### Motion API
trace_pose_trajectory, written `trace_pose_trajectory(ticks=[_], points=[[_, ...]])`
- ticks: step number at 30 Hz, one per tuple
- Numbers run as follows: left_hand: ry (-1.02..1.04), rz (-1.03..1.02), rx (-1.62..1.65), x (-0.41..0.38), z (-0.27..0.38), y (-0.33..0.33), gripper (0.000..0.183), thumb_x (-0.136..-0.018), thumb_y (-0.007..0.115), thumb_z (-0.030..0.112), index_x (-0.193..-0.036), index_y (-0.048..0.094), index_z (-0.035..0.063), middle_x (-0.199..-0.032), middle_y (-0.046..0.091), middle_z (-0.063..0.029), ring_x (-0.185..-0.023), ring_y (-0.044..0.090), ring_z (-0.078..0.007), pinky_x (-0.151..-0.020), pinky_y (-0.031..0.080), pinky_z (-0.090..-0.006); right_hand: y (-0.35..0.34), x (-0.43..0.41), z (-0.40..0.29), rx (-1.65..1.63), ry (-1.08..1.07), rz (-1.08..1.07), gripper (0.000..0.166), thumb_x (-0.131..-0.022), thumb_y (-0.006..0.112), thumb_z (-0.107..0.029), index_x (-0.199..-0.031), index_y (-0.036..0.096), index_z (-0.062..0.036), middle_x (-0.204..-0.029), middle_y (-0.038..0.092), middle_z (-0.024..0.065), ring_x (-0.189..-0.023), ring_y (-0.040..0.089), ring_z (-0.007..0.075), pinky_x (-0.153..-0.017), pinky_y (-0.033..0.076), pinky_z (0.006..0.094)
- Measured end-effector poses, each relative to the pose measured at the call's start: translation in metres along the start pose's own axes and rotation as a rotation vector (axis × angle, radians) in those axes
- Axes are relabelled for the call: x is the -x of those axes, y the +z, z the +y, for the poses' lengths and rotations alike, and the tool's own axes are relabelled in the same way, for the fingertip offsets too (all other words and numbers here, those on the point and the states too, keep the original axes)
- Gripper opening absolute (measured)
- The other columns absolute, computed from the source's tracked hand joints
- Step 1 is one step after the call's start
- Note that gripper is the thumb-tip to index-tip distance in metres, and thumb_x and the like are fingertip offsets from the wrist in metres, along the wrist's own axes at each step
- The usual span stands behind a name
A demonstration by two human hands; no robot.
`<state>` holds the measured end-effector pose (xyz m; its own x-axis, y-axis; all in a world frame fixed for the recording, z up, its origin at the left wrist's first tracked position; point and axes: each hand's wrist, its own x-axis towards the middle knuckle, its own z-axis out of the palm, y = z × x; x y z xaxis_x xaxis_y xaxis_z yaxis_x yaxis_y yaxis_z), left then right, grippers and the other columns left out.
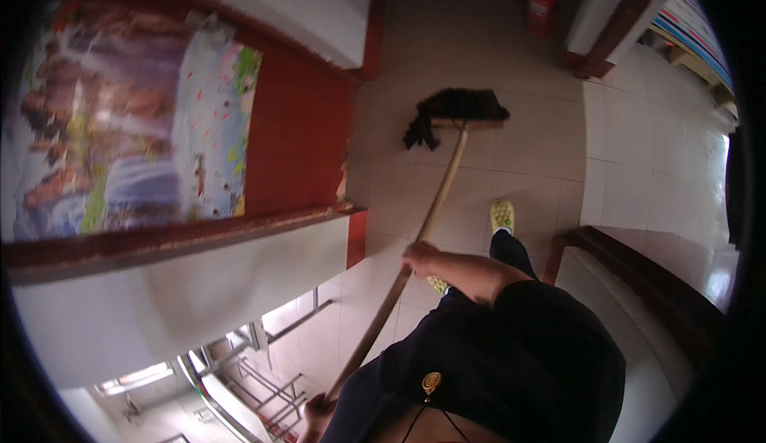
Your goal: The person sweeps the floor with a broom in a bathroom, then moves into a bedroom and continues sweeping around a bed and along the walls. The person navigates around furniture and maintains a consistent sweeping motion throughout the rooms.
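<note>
A long wooden pole (443, 187) runs from the lower left up to a wide head wrapped in dark cloth (464, 105), which lies on the tiled floor (526, 143). Part of the cloth trails off the head's left end. My right hand (421, 259) is closed around the middle of the pole. Lower down, at the bottom of the view, my left hand (317, 414) grips the pole near its upper end, partly hidden by my clothing.
Left stands a red and white wall (299, 137) with a colorful waterfall picture (143, 126). A red fire extinguisher (540, 9) is at the top right. Metal-framed furniture (269, 383) shows at lower left. A dark red-edged wall (640, 275) is on the right.
</note>
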<state>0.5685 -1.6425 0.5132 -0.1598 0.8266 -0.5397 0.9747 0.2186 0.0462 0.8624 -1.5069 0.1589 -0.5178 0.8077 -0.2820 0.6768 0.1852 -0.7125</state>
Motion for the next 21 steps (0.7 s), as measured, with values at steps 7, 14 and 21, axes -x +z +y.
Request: trace_pose_trajectory(ticks=[7, 14, 21], points=[[0.563, 0.124, 0.106, -0.224, 0.268, 0.081, 0.034, -0.076, 0.06, 0.032, -0.1, 0.058, 0.0087, -0.075, 0.061, -0.0145, -0.07, 0.059, -0.0284, -0.063, 0.046, -0.037, -0.133, 0.18, 0.146, -0.283, 0.92, 0.434, 0.027, -0.071, 0.054, -0.024, -0.094, 0.058, -0.0088, -0.09, 0.06, 0.0146, -0.085, 0.058, 0.03, -0.072, 0.048, 0.0389], [0.677, -0.17, 0.241, -0.338, 0.545, 0.125, 0.052, -0.082, 0.05, 0.029, -0.127, 0.036, 0.0093, -0.109, 0.054, -0.0163, -0.098, 0.054, -0.0295, -0.082, 0.043, -0.0359, 0.014, 0.281, 0.16, -0.271, 0.821, 0.199, 0.034, -0.077, 0.043, -0.035, -0.074, 0.059, -0.005, -0.078, 0.06, 0.0167, -0.078, 0.058, 0.032, -0.068, 0.047, 0.0419], [0.794, -0.098, -0.012, -0.29, 0.521, 0.164, 0.066, -0.077, 0.055, 0.026, -0.133, 0.024, 0.0121, -0.109, 0.053, -0.0186, -0.097, 0.053, -0.0329, -0.082, 0.042, -0.0398, 0.079, 0.273, 0.107, -0.419, 0.764, 0.392, 0.029, -0.073, 0.051, -0.031, -0.066, 0.058, -0.0044, -0.07, 0.059, 0.0157, -0.071, 0.059, 0.032, -0.065, 0.046, 0.0403]])
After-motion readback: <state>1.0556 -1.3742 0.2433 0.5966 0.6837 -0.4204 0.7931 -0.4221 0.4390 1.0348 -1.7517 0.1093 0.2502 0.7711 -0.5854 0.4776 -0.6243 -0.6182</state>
